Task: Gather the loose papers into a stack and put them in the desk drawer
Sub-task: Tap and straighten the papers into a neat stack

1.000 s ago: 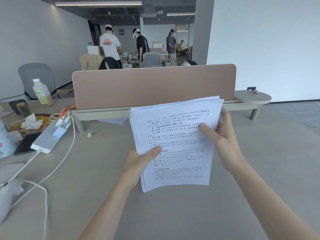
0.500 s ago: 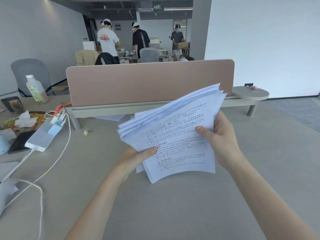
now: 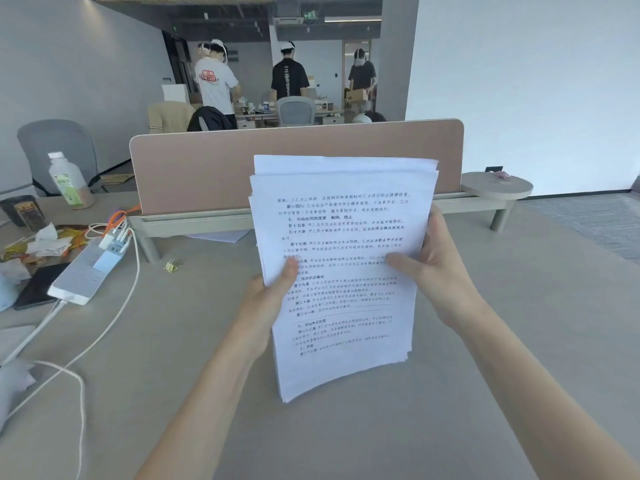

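The fingers of both hands are hidden behind the stack of papers [image 3: 341,271], so only the thumbs show on its printed front; both forearms are cut off by the lower edge of the view. No drawer can be made out. The left hand [image 3: 266,299] has its grip closed on the stack's left edge, thumb pressed onto the top sheet. The right hand [image 3: 440,268] grips the right edge the same way, a little higher. The stack stands upright on its short lower edge, which seems to touch the table [image 3: 381,427], tilted slightly with the bottom corner toward the left. The sheets are white with lines of black print too small to read, and the top edges are uneven, several sheets poking up above the front one.

The table is a pale grey-beige, bare around the stack. To the left lie a white power strip [image 3: 88,271] with plugs and trailing white cables, a dark phone [image 3: 40,285] just beside it, crumpled tissue, and a small binder clip [image 3: 172,266]. A plastic bottle [image 3: 69,180] stands farther back. Behind the stack rises a dusty-pink divider panel [image 3: 207,168] with a round shelf [image 3: 497,185] at its right end. Beyond are grey office chairs, white walls and several people standing at far desks.
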A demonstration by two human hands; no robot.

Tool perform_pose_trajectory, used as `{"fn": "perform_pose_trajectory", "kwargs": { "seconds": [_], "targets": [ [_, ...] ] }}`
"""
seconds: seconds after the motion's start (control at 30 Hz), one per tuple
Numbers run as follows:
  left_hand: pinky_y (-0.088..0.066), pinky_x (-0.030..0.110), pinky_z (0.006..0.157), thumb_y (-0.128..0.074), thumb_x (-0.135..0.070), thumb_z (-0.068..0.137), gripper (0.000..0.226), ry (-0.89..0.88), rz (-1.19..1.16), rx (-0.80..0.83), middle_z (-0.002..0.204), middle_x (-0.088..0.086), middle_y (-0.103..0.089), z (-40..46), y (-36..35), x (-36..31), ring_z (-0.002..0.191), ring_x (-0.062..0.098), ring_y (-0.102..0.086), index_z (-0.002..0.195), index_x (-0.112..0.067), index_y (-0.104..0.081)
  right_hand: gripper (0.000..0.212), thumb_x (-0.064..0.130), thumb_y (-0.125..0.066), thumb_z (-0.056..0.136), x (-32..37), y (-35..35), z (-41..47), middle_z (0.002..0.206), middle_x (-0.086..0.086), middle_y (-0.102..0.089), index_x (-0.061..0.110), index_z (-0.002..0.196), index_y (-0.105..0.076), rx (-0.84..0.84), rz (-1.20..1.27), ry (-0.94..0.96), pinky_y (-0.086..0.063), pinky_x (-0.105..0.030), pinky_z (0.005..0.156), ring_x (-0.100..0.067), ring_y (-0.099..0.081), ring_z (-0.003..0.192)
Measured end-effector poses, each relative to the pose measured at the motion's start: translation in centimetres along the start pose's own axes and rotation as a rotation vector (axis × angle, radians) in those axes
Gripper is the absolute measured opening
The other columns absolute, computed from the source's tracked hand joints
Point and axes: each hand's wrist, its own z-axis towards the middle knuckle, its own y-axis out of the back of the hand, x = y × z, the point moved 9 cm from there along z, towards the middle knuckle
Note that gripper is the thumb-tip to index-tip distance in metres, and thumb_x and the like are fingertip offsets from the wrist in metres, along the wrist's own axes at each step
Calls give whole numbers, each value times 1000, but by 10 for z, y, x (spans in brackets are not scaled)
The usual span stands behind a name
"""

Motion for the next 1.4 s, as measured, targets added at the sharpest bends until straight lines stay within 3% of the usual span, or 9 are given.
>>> {"fn": "perform_pose_trajectory", "kwargs": {
  "seconds": [0.17, 0.37, 0.5, 0.6, 0.7, 0.87, 1.03, 1.23, 1.4],
  "targets": [
    [-57, 40, 88, -68, -37, 87, 14, -49, 38, -103, 96, -7, -81, -3, 5, 1, 93, 12, -76, 87, -29, -79, 43, -5, -63, 93, -17, 2, -5, 124, 3, -74, 20, 128, -58, -54, 44, -79, -54, -51, 101, -19, -70, 115],
    [-58, 30, 78, -71, -32, 88, 17, -169, 136, -143, 80, -15, -77, -5, 3, -17, 81, 7, -72, 74, -37, -79, 36, 0, -58, 97, -13, 4, -11, 117, 10, -75, 31, 117, -60, -164, -7, -35, -56, -39, 97, -10, -71, 110],
    [-60, 29, 77, -71, -26, 89, 7, -248, 139, -167, 95, -14, -79, -5, 3, -27, 94, 8, -74, 92, -31, -75, 31, 10, -61, 97, -3, 2, -8, 106, 29, -71, 31, 118, -55, -184, -118, 20, -54, -34, 94, 2, -68, 104],
    [-56, 19, 70, -72, -17, 89, 18, -296, 101, -186, 95, -19, -78, -6, 5, -25, 89, 1, -73, 98, -32, -69, 30, 16, -63, 97, -2, 0, -8, 98, 39, -67, 23, 124, -50, -175, -162, 32, -53, -30, 89, 10, -66, 96],
    [-55, 17, 67, -68, -18, 91, 15, -240, 97, -163, 89, -21, -78, -5, 1, -12, 84, -2, -73, 93, -32, -71, 31, 19, -62, 98, -9, 0, -9, 102, 36, -67, 25, 125, -48, -164, -131, 17, -52, -31, 92, 7, -66, 102],
    [-57, 32, 77, -65, -27, 93, 11, -110, 80, -157, 94, -12, -80, -2, 3, 12, 90, 8, -75, 94, -29, -76, 31, 25, -61, 100, -40, 2, -12, 126, 13, -70, 28, 130, -56, -129, -72, -63, -51, -47, 103, -10, -66, 119],
    [-57, 28, 73, -66, -28, 92, 11, -72, 31, -166, 93, -12, -80, -2, 1, 17, 89, 7, -76, 91, -30, -77, 39, 22, -56, 103, -61, -3, -17, 132, 11, -67, 27, 141, -50, -142, -10, -84, -50, -40, 104, -10, -63, 124],
    [-60, 30, 71, -68, -31, 91, 14, -87, 40, -165, 87, -8, -81, 2, 1, 10, 85, 11, -77, 81, -30, -78, 29, 25, -56, 102, -59, -4, -16, 125, 13, -70, 30, 131, -55, -155, -48, -74, -53, -39, 98, -7, -66, 117],
    [-61, 32, 73, -67, -28, 92, 17, -103, 48, -188, 96, -1, -80, 3, 9, 7, 90, 18, -76, 101, -16, -75, 27, 21, -57, 101, -42, 5, -9, 115, 21, -70, 26, 127, -53, -200, -44, -18, -53, -40, 98, -5, -67, 112]
  ]
}}
